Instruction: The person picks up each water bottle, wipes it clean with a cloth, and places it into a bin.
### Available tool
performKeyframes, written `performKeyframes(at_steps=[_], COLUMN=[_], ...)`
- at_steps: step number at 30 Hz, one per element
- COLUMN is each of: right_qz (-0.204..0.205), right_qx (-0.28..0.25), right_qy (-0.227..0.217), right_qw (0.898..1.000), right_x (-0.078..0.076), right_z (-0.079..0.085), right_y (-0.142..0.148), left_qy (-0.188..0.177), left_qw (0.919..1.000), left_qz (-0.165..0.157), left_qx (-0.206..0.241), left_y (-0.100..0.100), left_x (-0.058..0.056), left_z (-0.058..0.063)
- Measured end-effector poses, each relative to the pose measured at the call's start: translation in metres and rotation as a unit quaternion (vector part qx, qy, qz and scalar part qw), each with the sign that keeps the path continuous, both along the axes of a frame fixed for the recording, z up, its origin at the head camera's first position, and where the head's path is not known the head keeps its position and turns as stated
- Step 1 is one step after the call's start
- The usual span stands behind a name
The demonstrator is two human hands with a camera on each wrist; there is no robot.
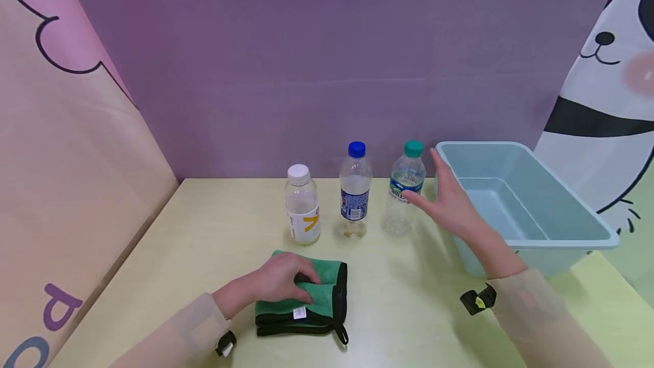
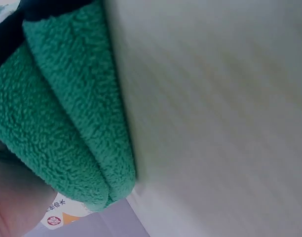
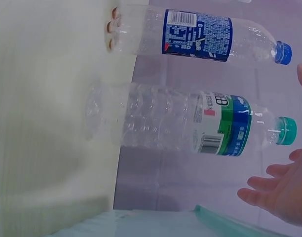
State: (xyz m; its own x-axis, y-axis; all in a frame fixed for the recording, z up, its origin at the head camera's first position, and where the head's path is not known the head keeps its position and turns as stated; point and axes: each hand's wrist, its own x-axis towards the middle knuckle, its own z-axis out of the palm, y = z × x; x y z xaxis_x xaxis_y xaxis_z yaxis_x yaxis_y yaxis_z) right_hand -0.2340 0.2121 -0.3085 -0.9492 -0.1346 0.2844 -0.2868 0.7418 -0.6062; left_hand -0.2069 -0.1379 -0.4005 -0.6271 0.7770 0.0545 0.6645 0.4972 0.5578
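My left hand (image 1: 285, 278) lies over a folded green towel (image 1: 327, 297) with black edging, its thumb and fingers pinching a fold of the cloth. In the left wrist view the thick pile of the towel (image 2: 77, 98) fills the left side, with part of the hand below it. My right hand (image 1: 455, 204) is spread, thumb and fingers apart, beside a clear bottle with a green cap (image 1: 406, 186). The right wrist view has the fingers (image 3: 264, 185) near the cap end of this bottle (image 3: 161, 118), with a gap between.
Left of the green-capped bottle stand a clear bottle with a blue cap (image 1: 356, 186) and a shorter white-capped bottle (image 1: 302, 206). A light blue plastic tub (image 1: 562, 243) sits at the right of the pale table (image 1: 219, 214). A purple backdrop (image 1: 306, 61) rises behind.
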Motion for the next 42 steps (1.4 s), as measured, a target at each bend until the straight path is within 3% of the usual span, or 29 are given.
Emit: performKeyframes(at_steps=[10, 14, 18, 25, 34, 42], right_qz=[-0.031, -0.039, -0.042, -0.046, -0.035, -0.033], right_qx=[-0.054, -0.074, -0.101, -0.121, -0.13, -0.146], right_qy=[0.013, 0.016, 0.019, 0.029, 0.079, 0.069], right_qw=[0.998, 0.996, 0.994, 0.991, 0.988, 0.986], right_x=[-0.014, -0.02, -0.024, -0.027, -0.033, -0.036], right_z=[-0.008, -0.013, -0.018, -0.024, -0.033, -0.037], right_y=[-0.017, -0.023, -0.025, -0.025, -0.022, -0.019], left_qy=[-0.02, -0.026, -0.028, -0.027, -0.006, 0.002], left_qw=[0.9966, 0.9921, 0.9891, 0.9843, 0.9743, 0.9682], left_qz=[0.036, 0.068, 0.104, 0.102, 0.147, 0.149], left_qx=[0.071, 0.102, 0.1, 0.141, 0.171, 0.201], left_y=[-0.013, -0.017, -0.021, -0.024, -0.021, -0.019], left_x=[0.009, 0.013, 0.014, 0.015, 0.012, 0.009], left_z=[0.001, 0.002, 0.004, 0.004, 0.006, 0.006])
